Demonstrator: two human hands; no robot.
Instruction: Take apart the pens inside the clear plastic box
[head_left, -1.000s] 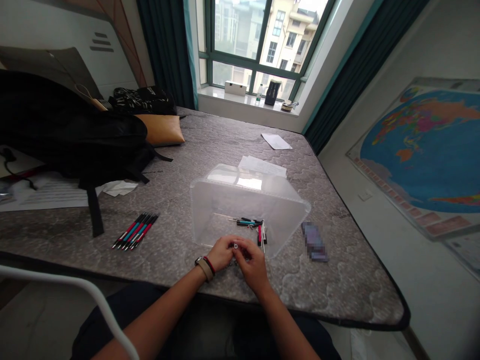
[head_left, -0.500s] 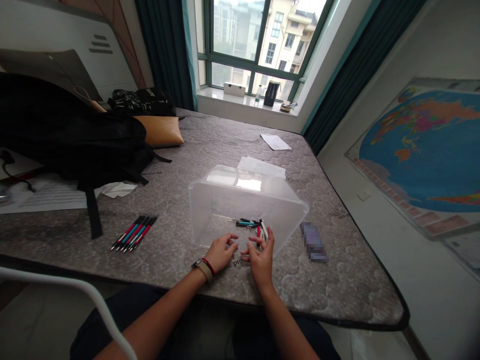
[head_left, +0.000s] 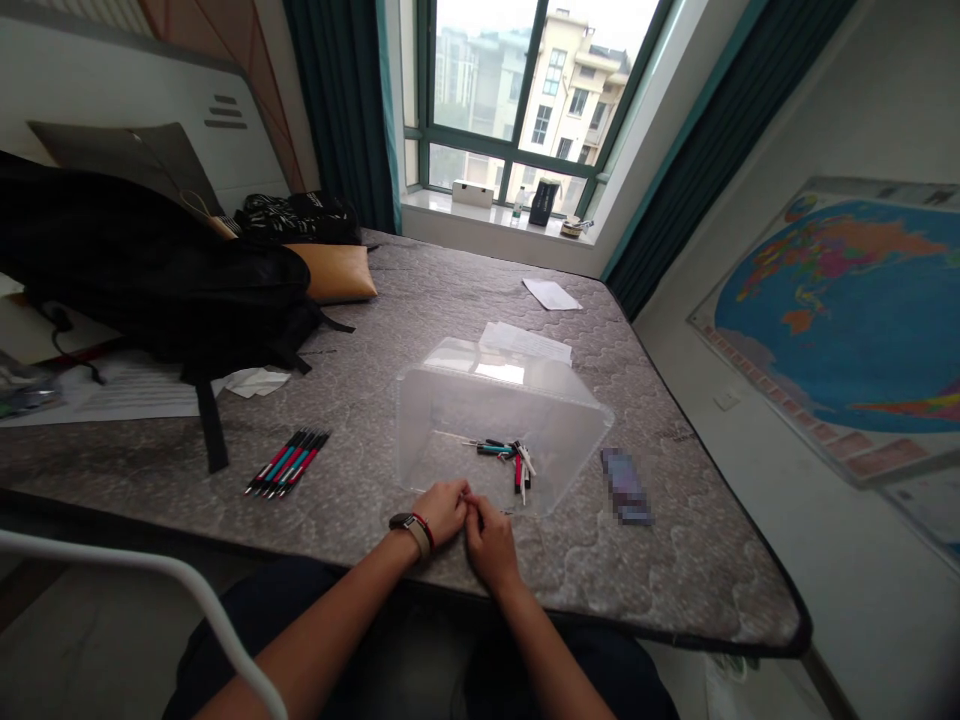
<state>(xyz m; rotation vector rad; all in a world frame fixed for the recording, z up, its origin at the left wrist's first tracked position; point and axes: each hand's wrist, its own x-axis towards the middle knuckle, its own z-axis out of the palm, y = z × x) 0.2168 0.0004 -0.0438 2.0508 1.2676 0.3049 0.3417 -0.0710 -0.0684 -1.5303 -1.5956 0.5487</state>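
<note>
A clear plastic box (head_left: 577, 425) lies on its side with its opening towards me. Inside it are several loose pen parts (head_left: 496, 449) in teal and black, and a small bunch of red and white pieces (head_left: 523, 472). At the front edge of the box, my left hand (head_left: 441, 512) and my right hand (head_left: 491, 543) meet at the fingertips, both closed in a pinch. Whatever may be between the fingers is hidden. Off to the left, several pens (head_left: 287, 464) with red, teal and black barrels lie side by side in a row.
The quilted mattress (head_left: 390, 400) bears everything. A black backpack (head_left: 150, 270) and a tan pouch (head_left: 337, 272) lie at the left. A blurred-out flat object (head_left: 626, 487) rests right of the box; paper sheets (head_left: 525, 342) lie behind it. A white curved tube (head_left: 150, 562) crosses the lower left.
My right hand has drawn back from the box opening to the left, and its spread fingers have closed. Both hands now touch at the fingertips. The view has shifted slightly.
</note>
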